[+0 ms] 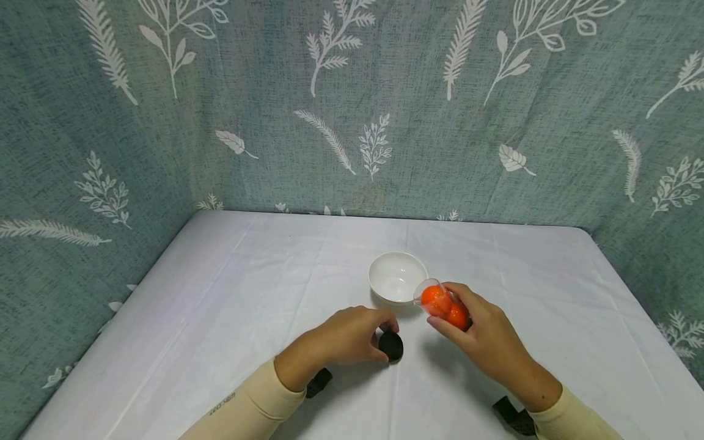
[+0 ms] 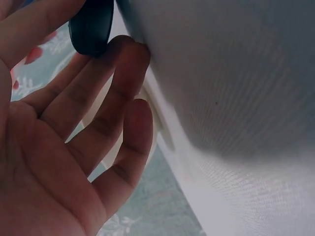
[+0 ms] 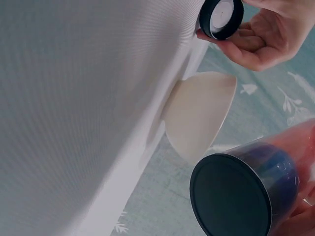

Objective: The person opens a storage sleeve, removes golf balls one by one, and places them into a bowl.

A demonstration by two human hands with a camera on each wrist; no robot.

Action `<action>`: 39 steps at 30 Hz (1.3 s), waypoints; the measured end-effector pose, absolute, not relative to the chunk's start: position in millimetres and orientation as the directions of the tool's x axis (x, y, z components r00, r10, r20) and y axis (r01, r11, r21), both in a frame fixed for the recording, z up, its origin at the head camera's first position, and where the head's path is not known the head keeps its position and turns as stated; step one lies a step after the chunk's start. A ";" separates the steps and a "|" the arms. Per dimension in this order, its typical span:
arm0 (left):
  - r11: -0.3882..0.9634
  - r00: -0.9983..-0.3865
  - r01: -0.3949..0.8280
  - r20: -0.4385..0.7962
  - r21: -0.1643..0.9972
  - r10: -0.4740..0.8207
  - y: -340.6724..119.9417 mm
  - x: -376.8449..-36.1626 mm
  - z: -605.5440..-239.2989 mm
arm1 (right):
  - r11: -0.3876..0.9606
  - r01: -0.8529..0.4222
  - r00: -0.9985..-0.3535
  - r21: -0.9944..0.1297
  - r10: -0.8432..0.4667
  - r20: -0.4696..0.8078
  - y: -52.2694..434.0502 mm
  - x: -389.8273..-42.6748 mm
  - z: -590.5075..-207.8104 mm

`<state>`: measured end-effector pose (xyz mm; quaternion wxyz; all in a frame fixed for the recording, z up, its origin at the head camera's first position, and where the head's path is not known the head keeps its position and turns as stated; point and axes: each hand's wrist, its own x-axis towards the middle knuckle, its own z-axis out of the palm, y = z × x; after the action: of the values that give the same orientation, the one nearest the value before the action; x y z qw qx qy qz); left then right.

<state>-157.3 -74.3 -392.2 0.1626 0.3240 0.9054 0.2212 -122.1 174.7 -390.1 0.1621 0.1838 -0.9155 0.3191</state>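
Note:
My right hand (image 1: 472,321) grips a clear plastic jar (image 1: 442,304) with orange balls inside, tilted with its open mouth over the rim of a white bowl (image 1: 397,276). The right wrist view shows the jar's black base (image 3: 230,194) and the bowl (image 3: 201,114) beyond it. To the left of the jar, my left hand (image 1: 381,335) pinches a round black lid (image 1: 391,346) on edge against the white tablecloth. The lid (image 3: 222,17) has a pale inner face. In the left wrist view the lid (image 2: 91,24) sits at my fingertips (image 2: 129,49), the lower fingers loosely spread.
The table (image 1: 236,318) wears a white cloth and is walled on three sides by a teal leaf-print curtain (image 1: 352,110). Black wrist straps (image 1: 319,382) sit on both forearms. The bowl looks empty.

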 end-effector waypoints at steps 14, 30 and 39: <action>0.700 -0.717 0.561 -0.163 0.442 0.677 -73.1 -159.4 -397.2 | 0.734 -0.440 -0.881 -0.518 -0.241 0.407 175.5 -122.2 -390.1; 0.690 -0.712 0.571 -0.150 0.445 0.686 -74.1 -159.3 -396.3 | 0.732 -0.441 -0.883 -0.519 -0.250 0.396 175.4 -122.4 -390.4; 0.623 -0.735 0.515 -0.070 0.588 0.674 -73.1 -161.0 -388.0 | 0.736 -0.463 -0.868 -0.494 -0.265 0.419 175.0 -122.3 -391.9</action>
<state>-161.0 -73.1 -388.0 0.1435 0.3343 0.8894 0.2769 -122.3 175.0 -391.9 0.1628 0.1983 -0.9173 0.3045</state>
